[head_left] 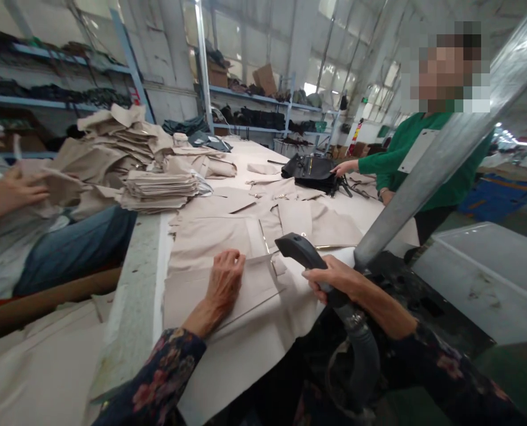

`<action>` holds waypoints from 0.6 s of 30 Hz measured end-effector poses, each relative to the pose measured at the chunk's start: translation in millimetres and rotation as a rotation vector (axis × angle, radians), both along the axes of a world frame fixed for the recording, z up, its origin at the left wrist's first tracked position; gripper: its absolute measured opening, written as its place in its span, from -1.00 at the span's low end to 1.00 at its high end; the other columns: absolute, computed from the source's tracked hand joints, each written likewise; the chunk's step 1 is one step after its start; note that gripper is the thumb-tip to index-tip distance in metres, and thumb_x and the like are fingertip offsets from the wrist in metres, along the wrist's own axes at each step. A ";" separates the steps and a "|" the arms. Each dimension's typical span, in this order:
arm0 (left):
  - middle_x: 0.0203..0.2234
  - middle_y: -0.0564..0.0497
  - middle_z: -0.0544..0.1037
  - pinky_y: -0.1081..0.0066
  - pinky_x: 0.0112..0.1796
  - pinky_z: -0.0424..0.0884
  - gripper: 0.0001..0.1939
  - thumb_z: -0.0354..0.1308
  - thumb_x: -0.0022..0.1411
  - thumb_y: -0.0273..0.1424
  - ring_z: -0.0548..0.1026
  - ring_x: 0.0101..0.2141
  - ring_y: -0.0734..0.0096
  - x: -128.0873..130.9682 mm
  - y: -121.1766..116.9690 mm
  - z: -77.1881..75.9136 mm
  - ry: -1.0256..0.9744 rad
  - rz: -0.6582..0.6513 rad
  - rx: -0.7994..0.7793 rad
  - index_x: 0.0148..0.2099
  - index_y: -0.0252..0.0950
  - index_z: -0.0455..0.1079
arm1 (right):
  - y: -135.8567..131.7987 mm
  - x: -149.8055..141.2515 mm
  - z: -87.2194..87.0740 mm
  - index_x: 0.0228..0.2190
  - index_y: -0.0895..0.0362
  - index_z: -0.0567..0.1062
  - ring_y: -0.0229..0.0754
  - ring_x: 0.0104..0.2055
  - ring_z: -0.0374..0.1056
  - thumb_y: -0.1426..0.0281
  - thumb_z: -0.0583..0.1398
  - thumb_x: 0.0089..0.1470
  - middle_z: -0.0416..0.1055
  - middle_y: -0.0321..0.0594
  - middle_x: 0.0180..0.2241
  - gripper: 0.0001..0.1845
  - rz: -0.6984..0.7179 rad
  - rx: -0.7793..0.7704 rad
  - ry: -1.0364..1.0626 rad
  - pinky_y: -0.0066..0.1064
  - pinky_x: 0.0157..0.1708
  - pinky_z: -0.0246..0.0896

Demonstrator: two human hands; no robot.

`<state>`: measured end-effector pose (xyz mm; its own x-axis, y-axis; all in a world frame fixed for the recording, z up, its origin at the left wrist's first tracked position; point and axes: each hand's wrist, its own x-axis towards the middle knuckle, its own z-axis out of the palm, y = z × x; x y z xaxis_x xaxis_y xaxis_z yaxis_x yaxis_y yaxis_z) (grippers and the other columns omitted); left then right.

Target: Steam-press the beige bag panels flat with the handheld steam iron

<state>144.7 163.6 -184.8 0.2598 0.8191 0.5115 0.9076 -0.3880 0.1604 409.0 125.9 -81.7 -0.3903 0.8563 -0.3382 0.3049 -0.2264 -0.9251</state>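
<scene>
My left hand [225, 281] rests on a beige fabric piece [254, 293], its fingers curled under so that the tips are hidden. In my right hand [338, 281] is a black curved hose nozzle [301, 248], gripped by its handle, with a ridged dark hose [365, 355] running down from it. The nozzle's flat end hangs just above the fabric, to the right of my left hand. A small beige tab [279, 266] and gold-coloured zipper strips [334, 246] lie near the nozzle.
A slanted metal pole [441, 148] rises at right. Stacked beige pieces [159, 190] stand on the table's left side. A co-worker in green [459, 160] touches a black bag [310, 170]; another person's hand [28, 189] holds fabric at left. A pale bin [489, 272] stands right.
</scene>
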 end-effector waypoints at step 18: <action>-0.35 -0.04 0.39 0.31 -0.23 0.24 -0.89 0.04 0.26 -0.43 0.36 -0.30 0.27 55.4 23.7 -9.9 -0.069 -0.026 -0.174 -0.34 -0.26 0.32 | -24.8 34.6 -35.9 -0.54 0.16 0.30 -0.33 -0.76 0.18 0.24 0.21 0.00 0.26 -0.38 -0.77 -0.73 0.022 -0.055 0.040 -0.56 -0.75 0.08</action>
<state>200.0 187.4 -194.7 0.2515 0.8902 0.3798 0.8821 -0.3724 0.2885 443.6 101.1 -117.6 -0.4234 0.8278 -0.3681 0.2730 -0.2708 -0.9231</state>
